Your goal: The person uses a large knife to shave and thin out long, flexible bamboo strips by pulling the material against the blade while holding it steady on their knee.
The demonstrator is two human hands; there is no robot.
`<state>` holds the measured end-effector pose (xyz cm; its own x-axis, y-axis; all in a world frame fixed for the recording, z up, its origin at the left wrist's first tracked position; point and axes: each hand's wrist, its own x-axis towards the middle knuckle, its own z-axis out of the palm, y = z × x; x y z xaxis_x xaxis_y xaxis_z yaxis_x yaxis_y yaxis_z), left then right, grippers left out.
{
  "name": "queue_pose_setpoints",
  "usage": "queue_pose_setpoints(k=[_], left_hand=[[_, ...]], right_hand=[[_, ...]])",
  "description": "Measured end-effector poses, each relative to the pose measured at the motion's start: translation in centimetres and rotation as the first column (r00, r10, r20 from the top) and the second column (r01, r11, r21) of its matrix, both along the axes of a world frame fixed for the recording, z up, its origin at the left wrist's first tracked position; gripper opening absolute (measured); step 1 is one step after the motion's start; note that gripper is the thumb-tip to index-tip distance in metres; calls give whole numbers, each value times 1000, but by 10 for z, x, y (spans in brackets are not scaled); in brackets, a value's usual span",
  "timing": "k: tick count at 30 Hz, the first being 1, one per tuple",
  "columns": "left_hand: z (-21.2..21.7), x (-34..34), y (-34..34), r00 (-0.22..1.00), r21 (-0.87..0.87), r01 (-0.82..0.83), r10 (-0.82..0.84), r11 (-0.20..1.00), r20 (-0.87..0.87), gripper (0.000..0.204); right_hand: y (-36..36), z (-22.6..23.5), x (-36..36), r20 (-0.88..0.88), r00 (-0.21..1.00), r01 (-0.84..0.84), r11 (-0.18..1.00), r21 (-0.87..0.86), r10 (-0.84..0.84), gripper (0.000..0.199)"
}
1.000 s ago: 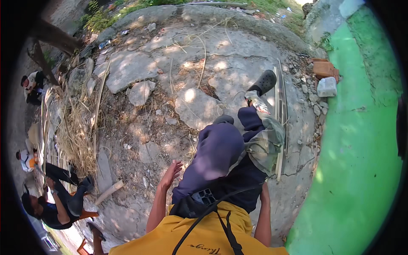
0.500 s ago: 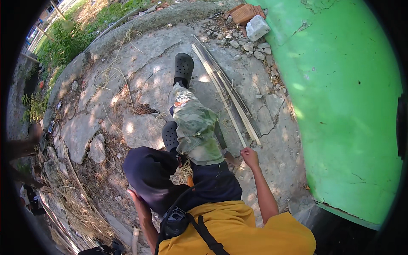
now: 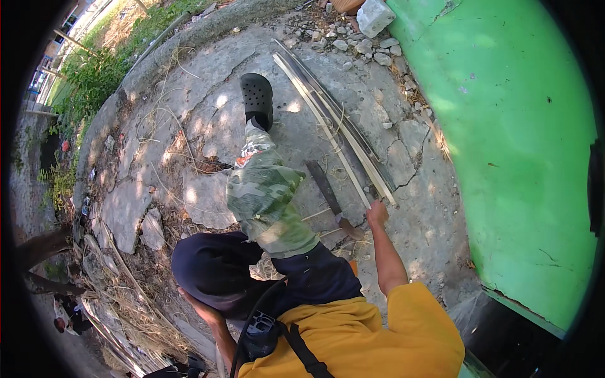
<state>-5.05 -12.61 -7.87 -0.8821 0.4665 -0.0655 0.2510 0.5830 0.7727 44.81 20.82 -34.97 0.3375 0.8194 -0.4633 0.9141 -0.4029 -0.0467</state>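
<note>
My right hand (image 3: 377, 215) is closed at the near end of a bundle of long, thin bamboo strips (image 3: 336, 131), its fingers round a pale strip there. The strips lie lengthwise on cracked concrete, some pale, some dark. A machete (image 3: 325, 189) with a wooden handle (image 3: 350, 229) rests between my outstretched leg and the bundle. Beside my bent knee, my left hand (image 3: 194, 303) lies against the dark trouser leg; its fingers are mostly hidden. The outstretched leg has a camouflage cloth (image 3: 265, 195) over it and a dark clog (image 3: 257, 94) on the foot.
A green wall (image 3: 491, 138) runs along the right. Rubble and a whitish block (image 3: 374, 17) sit by its far end. Thin loose fibres (image 3: 165, 116) and broken slabs (image 3: 129, 211) cover the left; long strips (image 3: 123, 337) are piled at lower left.
My right hand has moved slightly forward onto the strip ends. The outstretched leg has shifted left, uncovering the machete. The other clog, seen before, is now hidden behind my bent knee.
</note>
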Motion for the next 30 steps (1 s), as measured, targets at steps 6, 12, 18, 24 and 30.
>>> queue_pose_setpoints(k=[6,12,18,24,30], left_hand=[[2,2,11,997,43,-48,46,998,59,73],[17,5,37,971,200,-94,45,975,237,75],[9,2,32,997,139,-47,38,989,68,73],[20,11,53,963,207,-136,81,969,257,72],[32,15,65,898,297,-175,28,939,440,78]], right_hand=[[-12,-5,3,-132,989,-47,993,113,62,32],[-13,4,24,-777,568,287,950,-122,-272,25],[7,67,31,-837,340,187,903,-386,-429,32],[16,125,25,-779,48,176,773,-609,-625,41],[3,149,-10,-786,-174,96,784,-613,-594,44]])
